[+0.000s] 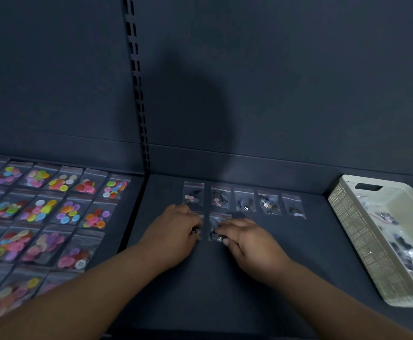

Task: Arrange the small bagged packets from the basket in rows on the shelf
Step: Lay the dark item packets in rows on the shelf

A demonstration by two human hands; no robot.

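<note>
While the left hand and right hand each pinch a second-row packet, sliding toward 12 o'clock could skew the back row.

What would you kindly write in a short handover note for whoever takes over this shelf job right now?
Left hand: fingertips on the first front-row packet, which is mostly hidden beneath it; pinching or pressing, unclear.
Right hand: fingertips on the second front-row packet; grip likewise unclear.
Done: back row of five packets lies flat on the shelf.
Left: continue the front row from the basket at the right, which holds more packets.
</note>
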